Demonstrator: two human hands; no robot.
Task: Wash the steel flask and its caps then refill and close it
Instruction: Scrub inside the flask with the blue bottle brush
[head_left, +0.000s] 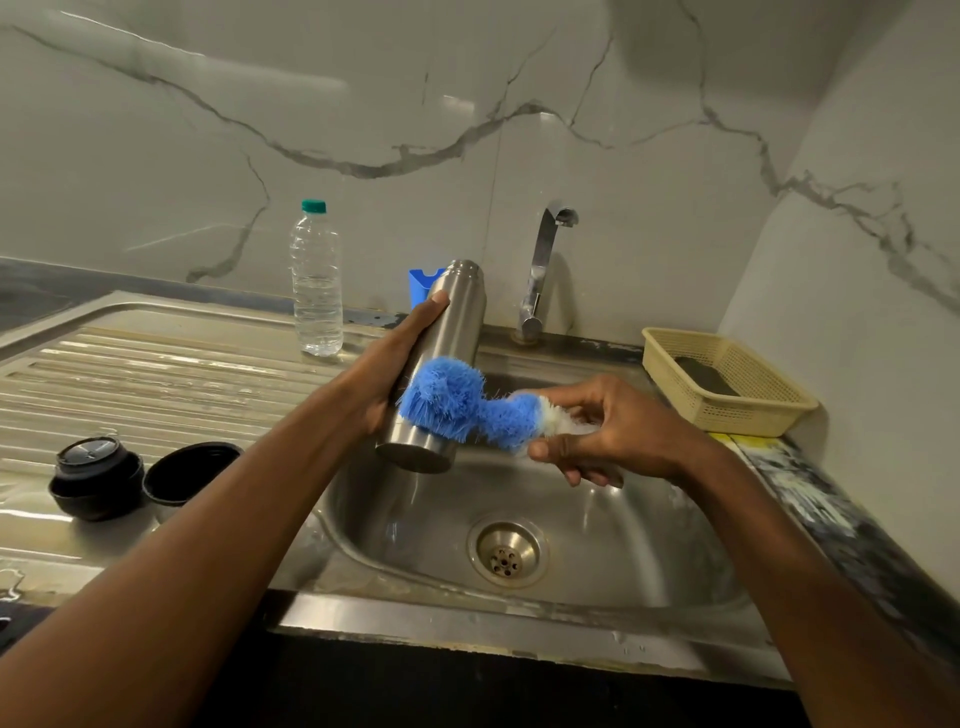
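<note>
Nearest to where I stand are the two forearms, reaching out over the sink (395, 561) from six o'clock. The left hand (387, 364) is wrapped around the steel flask (447, 332), fingers curled along its far side, holding it tilted above the basin with its open mouth up toward twelve o'clock and its base toward us. The right hand (602, 431) pinches the white end of a blue bottle brush (457, 400), whose bushy head presses against the flask's lower wall.

Off at nine o'clock, on the ribbed draining board (156, 374), sit the two caps: the inner stopper (96, 483) and, just beside it, the outer cup cap (189, 473) lying mouth up. A plastic water bottle (316, 280) stands at eleven o'clock, the tap (540, 270) at one o'clock (no water running that I can see), and a yellow basket (727, 384) at three o'clock.

That flask looks rigid and smooth, and I would guess slick once soapy and wet; empty, it should be light enough for one hand. The mid-body wrap seems the sensible hold, since the polished wall offers no ridge until the threaded neck. The brush is soft and will bend, so gripping close to the bristles gives firmer scrubbing.
</note>
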